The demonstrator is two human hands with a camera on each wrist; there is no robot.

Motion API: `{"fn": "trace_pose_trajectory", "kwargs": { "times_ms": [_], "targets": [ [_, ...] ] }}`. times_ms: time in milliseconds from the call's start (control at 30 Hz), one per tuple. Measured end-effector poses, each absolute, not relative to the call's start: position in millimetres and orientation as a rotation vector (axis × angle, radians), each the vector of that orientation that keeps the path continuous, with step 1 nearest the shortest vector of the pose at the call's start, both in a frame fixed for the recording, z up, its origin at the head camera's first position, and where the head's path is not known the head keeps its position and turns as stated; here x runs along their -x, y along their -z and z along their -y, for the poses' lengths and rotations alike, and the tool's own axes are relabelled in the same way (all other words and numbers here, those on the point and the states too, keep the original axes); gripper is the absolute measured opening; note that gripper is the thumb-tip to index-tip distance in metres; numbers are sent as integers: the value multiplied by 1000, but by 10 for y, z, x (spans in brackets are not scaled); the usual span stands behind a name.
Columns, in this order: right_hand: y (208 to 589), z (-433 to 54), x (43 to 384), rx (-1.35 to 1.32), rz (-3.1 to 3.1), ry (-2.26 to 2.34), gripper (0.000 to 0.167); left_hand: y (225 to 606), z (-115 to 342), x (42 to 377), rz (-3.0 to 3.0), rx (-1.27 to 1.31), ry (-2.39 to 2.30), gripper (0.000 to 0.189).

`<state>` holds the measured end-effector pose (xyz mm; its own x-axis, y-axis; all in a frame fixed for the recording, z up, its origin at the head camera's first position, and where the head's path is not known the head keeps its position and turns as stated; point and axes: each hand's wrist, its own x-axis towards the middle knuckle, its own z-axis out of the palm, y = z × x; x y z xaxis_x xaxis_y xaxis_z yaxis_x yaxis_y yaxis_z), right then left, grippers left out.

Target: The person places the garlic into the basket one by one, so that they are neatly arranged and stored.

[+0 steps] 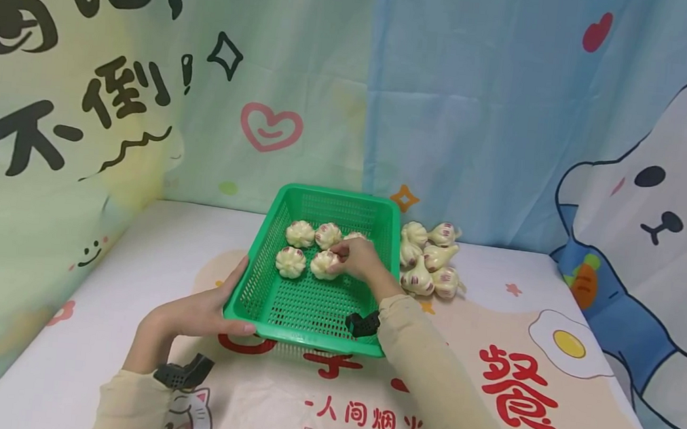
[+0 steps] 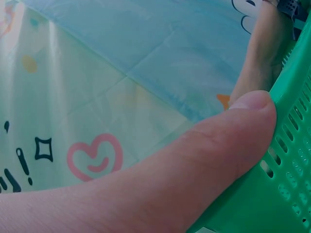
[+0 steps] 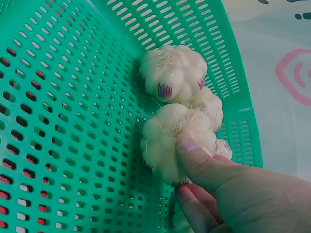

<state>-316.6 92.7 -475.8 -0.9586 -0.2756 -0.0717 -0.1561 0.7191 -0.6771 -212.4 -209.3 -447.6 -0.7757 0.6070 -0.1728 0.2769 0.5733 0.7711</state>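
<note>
In the head view a green basket point(image 1: 314, 339) of perforated plastic stands on the table with several garlic bulbs inside. My left hand point(image 1: 200, 311) rests against its near left corner, fingers stretched along the left side and the thumb by the front rim. The left wrist view shows that thumb point(image 2: 233, 136) touching the basket's outer wall point(image 2: 243, 204). Inside the basket my right hand point(image 1: 360, 260) pinches a garlic bulb point(image 3: 165, 138) between thumb and fingers. Close beside it lies another garlic bulb point(image 3: 172, 70). The hand partly covers a bulb point(image 1: 355, 236) behind it.
A heap of garlic bulbs point(image 1: 438, 257) lies on the table just right of the basket. The printed tablecloth point(image 1: 463, 388) runs under everything. A printed curtain point(image 1: 462, 116) hangs along the table's back edge.
</note>
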Motion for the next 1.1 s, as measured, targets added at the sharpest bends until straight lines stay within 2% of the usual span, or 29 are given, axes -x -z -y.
{"fn": "trace_pose_trajectory", "kwargs": {
  "times_ms": [767, 1100],
  "targets": [
    [4726, -913, 3130, 391, -2751, 1021, 46, 4493, 2103, 2124, -2396, -694, -1071, 117],
    [4692, -948, 3103, 329, -2676, 1321, 56, 4464, 2103, 2099, -2395, -692, -1065, 117]
  ]
}}
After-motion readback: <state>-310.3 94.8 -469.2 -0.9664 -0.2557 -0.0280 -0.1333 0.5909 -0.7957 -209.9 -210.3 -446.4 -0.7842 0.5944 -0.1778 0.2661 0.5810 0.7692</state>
